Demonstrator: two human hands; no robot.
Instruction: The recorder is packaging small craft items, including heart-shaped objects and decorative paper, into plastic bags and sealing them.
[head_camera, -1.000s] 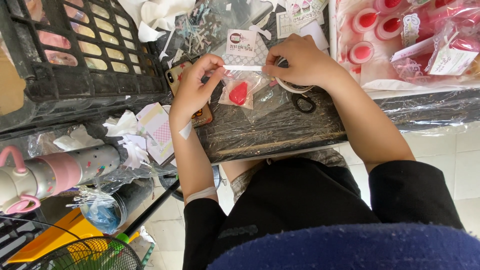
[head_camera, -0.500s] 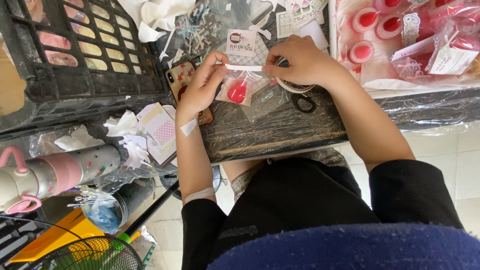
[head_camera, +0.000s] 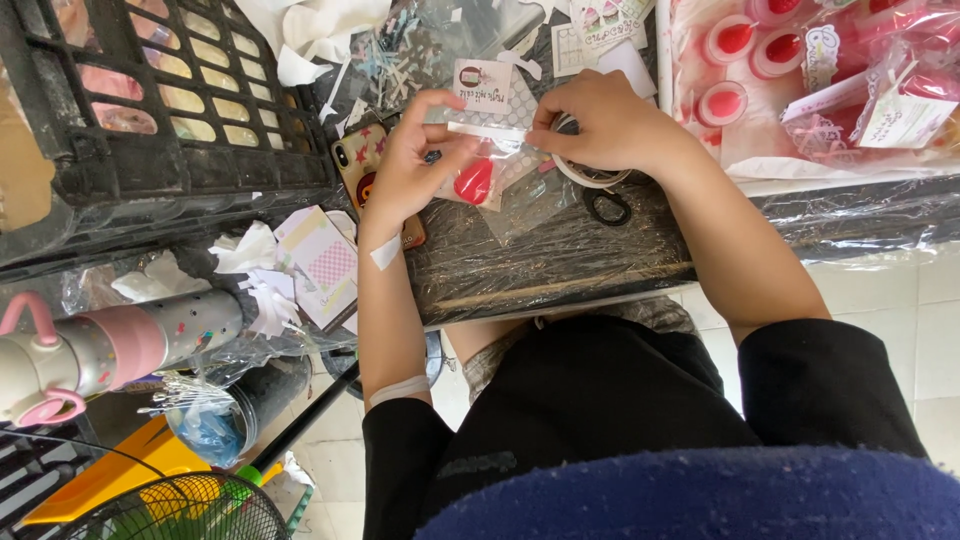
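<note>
**A:** What are the hands doing from where you are watching?

**B:** I am seeing both forearms reaching up from the bottom edge, black sleeves pushed back to the elbows. The left hand is arching over a small clear plastic packet, its thumb and forefinger pinching the packet's upper left edge. The right hand is curling in from the other side, fingertips gripping the same top strip, so both hands are grasping the packet between them.

**A:** What is the packet like, and where is it sitting?

**B:** It is a glossy, see-through bag with a white card header and a round red piece showing inside. It is being held just above the counter, which is dark and wrapped in wrinkled shiny film. A white ring, seemingly a tape roll, is peeking out under the right hand, and black scissor handles are lying just beside it.

**A:** What else is crowding in?

**B:** A phone in a patterned case is lying partly hidden under the left hand. A black plastic crate is standing to the left, and a tray of red-centred pots in clear wrap is sitting to the right. A pink flask is lying lower left, near scraps of white paper.
</note>
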